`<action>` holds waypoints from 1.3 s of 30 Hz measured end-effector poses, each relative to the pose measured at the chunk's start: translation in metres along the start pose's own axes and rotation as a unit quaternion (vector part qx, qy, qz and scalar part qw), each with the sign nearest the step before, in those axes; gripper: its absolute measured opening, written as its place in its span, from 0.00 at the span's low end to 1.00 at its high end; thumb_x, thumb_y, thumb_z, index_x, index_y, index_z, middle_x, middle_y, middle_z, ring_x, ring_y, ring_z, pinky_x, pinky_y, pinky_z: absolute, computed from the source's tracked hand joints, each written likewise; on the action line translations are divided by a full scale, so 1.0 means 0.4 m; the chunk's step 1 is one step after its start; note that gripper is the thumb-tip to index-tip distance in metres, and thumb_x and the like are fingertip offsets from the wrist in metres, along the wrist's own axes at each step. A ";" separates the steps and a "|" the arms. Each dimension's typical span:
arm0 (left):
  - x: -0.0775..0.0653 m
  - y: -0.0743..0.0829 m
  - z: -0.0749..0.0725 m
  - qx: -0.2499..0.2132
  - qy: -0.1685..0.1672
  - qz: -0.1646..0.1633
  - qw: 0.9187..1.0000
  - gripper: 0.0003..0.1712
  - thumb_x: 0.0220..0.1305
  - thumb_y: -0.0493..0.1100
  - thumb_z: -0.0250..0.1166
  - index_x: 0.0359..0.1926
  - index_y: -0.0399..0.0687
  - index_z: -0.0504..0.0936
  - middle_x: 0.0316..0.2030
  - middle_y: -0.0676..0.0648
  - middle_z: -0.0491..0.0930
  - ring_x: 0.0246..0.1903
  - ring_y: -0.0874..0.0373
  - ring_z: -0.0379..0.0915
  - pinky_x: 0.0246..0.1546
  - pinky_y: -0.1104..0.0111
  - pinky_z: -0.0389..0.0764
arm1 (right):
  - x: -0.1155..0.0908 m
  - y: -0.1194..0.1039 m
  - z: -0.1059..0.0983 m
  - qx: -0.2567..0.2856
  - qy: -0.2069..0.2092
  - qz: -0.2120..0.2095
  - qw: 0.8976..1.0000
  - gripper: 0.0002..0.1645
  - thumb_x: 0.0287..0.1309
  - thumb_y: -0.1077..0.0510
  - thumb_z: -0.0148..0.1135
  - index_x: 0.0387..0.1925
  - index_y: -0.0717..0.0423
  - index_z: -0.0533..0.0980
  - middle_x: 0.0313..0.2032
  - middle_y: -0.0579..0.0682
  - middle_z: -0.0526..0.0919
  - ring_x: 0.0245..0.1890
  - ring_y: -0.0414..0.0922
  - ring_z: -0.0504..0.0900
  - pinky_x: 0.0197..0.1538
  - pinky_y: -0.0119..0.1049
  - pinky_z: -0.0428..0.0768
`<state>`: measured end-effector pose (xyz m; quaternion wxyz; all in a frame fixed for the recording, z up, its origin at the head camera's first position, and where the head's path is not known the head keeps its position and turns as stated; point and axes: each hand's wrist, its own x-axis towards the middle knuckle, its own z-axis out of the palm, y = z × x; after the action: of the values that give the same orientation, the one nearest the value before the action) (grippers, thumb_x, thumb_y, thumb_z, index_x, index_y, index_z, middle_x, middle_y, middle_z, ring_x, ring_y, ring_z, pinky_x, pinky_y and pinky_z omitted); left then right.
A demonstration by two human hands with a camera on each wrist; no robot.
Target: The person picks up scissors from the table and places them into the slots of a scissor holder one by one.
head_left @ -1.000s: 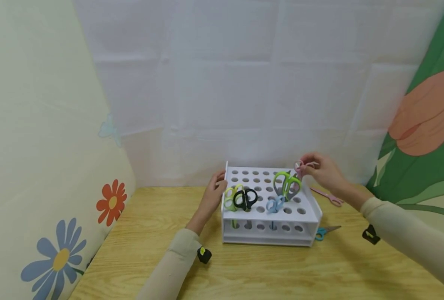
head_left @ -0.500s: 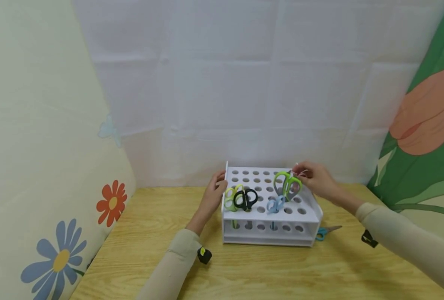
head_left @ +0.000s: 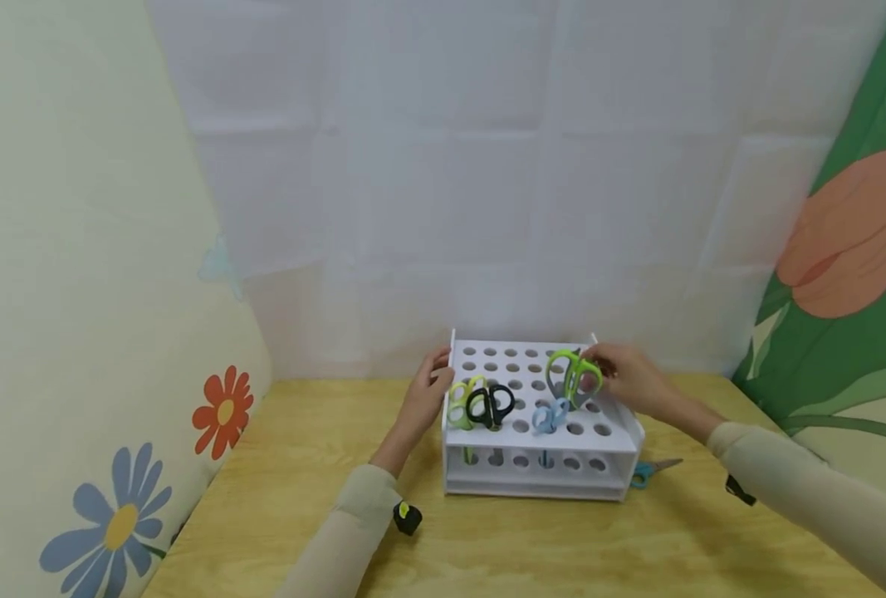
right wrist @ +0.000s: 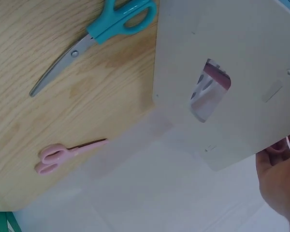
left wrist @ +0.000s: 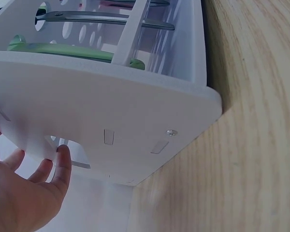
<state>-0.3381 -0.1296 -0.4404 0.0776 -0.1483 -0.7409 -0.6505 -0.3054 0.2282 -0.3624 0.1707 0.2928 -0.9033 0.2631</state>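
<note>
My left hand (head_left: pixel 422 397) rests against the left side panel of a white holed rack (head_left: pixel 480 443). In the left wrist view its fingertips touch the panel beside the handle slot. My right hand (head_left: pixel 629 380) pinches pink scissors (head_left: pixel 588 383) by the handles at the rack's right rear; the fingers and green scissors partly hide them. In front of that hand stand green-and-grey scissors (head_left: pixel 573 380) and light blue scissors (head_left: pixel 550 416). Black scissors (head_left: pixel 491 406) and yellow-green scissors (head_left: pixel 458 422) stand upright at the rack's left front.
Teal-handled scissors (right wrist: pixel 113 24) lie on the wooden table (head_left: pixel 487 548) right of the rack. Farther back lies another pink pair of scissors (right wrist: pixel 58 155), seen in the right wrist view. A white cloth backdrop (head_left: pixel 487 208) hangs close behind the rack.
My right hand has moved down and slightly left, lowering the pink scissors into the rack's right rear. The left hand stays against the side panel.
</note>
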 end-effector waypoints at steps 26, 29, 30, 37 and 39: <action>-0.008 -0.001 0.000 -0.005 0.004 0.001 1.000 0.27 0.77 0.48 0.54 0.74 0.52 0.67 0.66 0.41 0.71 0.60 0.44 0.70 0.60 0.49 0.71 | -0.025 0.033 -0.054 -0.026 0.020 -0.016 0.999 0.13 0.62 0.63 0.71 0.48 0.60 0.82 0.44 0.53 0.85 0.47 0.55 0.82 0.50 0.58 0.79; -0.006 -0.001 -0.003 -0.008 0.003 0.002 1.000 0.27 0.77 0.47 0.54 0.74 0.52 0.67 0.66 0.40 0.71 0.61 0.43 0.70 0.61 0.47 0.70 | -0.029 0.038 -0.067 -0.029 0.035 -0.022 0.999 0.10 0.64 0.60 0.70 0.45 0.61 0.83 0.42 0.51 0.85 0.44 0.55 0.83 0.50 0.59 0.78; -0.005 -0.002 -0.004 -0.008 0.002 0.002 1.000 0.27 0.77 0.47 0.55 0.74 0.51 0.67 0.66 0.40 0.71 0.61 0.43 0.69 0.61 0.47 0.70 | -0.033 0.040 -0.070 -0.029 0.040 -0.022 0.999 0.09 0.64 0.60 0.70 0.44 0.61 0.83 0.41 0.51 0.85 0.44 0.55 0.83 0.49 0.59 0.77; -0.007 -0.001 -0.001 -0.002 -0.003 -0.012 1.000 0.29 0.77 0.51 0.54 0.75 0.55 0.66 0.67 0.43 0.70 0.62 0.45 0.69 0.62 0.49 0.70 | -0.069 0.080 -0.078 -0.040 0.055 -0.002 0.998 0.04 0.66 0.64 0.67 0.41 0.62 0.82 0.39 0.52 0.84 0.41 0.53 0.82 0.46 0.59 0.77; -0.005 0.001 0.002 -0.002 -0.001 -0.012 1.000 0.29 0.77 0.51 0.54 0.75 0.54 0.66 0.67 0.43 0.70 0.62 0.44 0.69 0.62 0.48 0.70 | -0.080 0.108 -0.080 -0.045 0.055 0.002 0.997 0.04 0.67 0.64 0.65 0.41 0.62 0.82 0.38 0.53 0.84 0.40 0.53 0.82 0.45 0.59 0.77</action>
<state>-0.3359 -0.1291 -0.4406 0.0685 -0.1401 -0.7416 -0.6524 -0.3027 0.2906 -0.3679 0.2323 0.2682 -0.9041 0.2380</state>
